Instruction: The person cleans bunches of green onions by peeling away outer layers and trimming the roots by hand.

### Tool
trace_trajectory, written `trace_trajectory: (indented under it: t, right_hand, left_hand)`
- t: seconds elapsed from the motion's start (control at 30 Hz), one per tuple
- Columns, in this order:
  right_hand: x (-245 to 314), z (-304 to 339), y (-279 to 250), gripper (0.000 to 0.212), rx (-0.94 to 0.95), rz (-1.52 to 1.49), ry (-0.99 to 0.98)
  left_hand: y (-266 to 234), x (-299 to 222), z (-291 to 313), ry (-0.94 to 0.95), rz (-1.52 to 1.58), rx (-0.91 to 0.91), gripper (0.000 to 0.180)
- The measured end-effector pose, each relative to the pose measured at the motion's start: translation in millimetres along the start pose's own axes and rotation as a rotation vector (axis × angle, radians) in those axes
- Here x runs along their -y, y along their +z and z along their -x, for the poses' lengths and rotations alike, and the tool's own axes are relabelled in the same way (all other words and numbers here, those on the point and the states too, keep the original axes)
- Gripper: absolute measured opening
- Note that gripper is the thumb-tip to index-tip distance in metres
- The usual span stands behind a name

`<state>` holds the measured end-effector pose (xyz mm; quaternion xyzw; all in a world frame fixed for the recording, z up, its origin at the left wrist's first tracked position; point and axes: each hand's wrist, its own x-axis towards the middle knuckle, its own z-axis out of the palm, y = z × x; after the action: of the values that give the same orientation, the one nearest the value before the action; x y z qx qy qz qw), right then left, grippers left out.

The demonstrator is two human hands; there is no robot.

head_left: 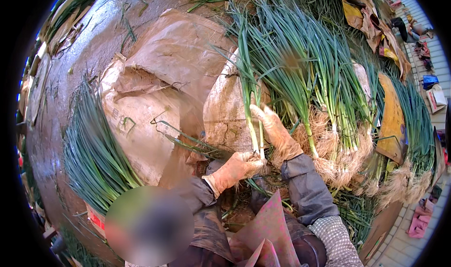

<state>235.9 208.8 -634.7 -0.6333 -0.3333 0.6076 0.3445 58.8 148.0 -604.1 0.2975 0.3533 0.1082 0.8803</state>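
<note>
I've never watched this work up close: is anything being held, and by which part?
Yes: green onions, held near the roots by the left hand. The right hand is farther up; its grip is unclear.

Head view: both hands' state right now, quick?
Left hand: closed, holding green onion stalks near their root ends.
Right hand: fingers extended beside the stalks; whether it grips any cannot be told.

the left hand (237, 171) partly covers the held stalks (250, 119); a blurred disc (149, 226) masks lower left.
</note>
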Motion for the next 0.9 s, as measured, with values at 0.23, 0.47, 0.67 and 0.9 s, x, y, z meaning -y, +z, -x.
trace_trajectory:
  t: [0.23, 0.47, 0.67, 0.9]
  right_hand:
    - [-4, -52, -16, 0.028, -0.789, 1.008, -0.726]
    - [-12, 75, 31, 0.024, -0.241, 0.892, -0.951]
    - [20, 118, -16, 0.029, -0.542, 0.348, -0.595]
    - [1, 0, 32, 0.025, -0.319, 1.132, -0.483]
  left_hand:
    - [2, -5, 0, -0.008, -0.058, -0.052, 0.012]
    - [-17, -10, 8, 0.153, 0.193, -0.221, 0.01]
    - [-46, 40, -9, 0.389, -0.468, -0.41, 0.016]
    - [-17, 5, 2, 0.213, -1.103, -0.505, 0.023]
